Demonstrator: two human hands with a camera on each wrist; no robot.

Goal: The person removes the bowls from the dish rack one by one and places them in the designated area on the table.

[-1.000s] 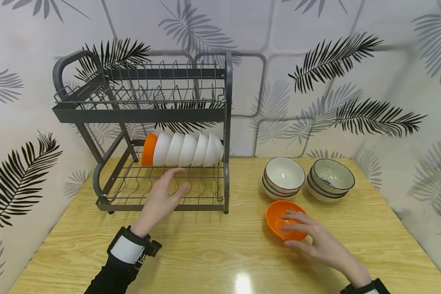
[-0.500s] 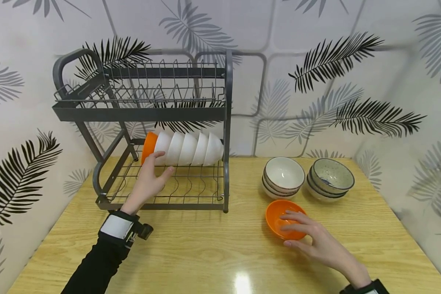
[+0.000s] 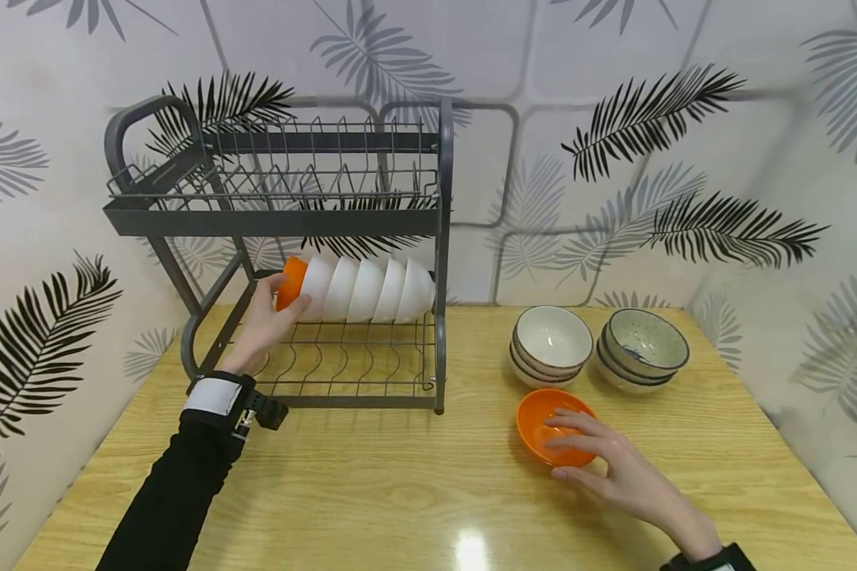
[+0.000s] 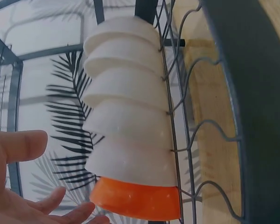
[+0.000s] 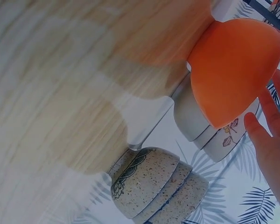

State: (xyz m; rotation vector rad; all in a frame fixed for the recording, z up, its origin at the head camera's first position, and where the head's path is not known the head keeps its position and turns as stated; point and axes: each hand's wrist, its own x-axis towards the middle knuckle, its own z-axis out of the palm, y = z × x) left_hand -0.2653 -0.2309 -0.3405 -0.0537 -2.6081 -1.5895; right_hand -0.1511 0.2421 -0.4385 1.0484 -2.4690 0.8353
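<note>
An orange bowl point(image 3: 292, 279) stands on its side at the left end of a row of nested white bowls point(image 3: 360, 289) on the dish rack's lower shelf. My left hand point(image 3: 264, 321) is at this orange bowl, fingers at its left side and thumb in front. In the left wrist view its fingertips point(image 4: 89, 208) reach the orange bowl's edge, while the thumb stays apart. My right hand point(image 3: 617, 468) is over a second orange bowl point(image 3: 536, 416) on the table, its loosely spread fingers overlapping the opening and its thumb just outside the rim.
The grey two-tier dish rack point(image 3: 278, 222) stands on the wooden table point(image 3: 371, 492) against a leaf-patterned wall. Behind the right hand are two stacks, white bowls point(image 3: 553, 341) and speckled bowls point(image 3: 646, 341). The rack's front bar point(image 3: 357, 401) and upper tier border the lower shelf.
My left hand has moved left and back along the row, from in front of the white bowls to the orange bowl. The right hand has stayed at its bowl.
</note>
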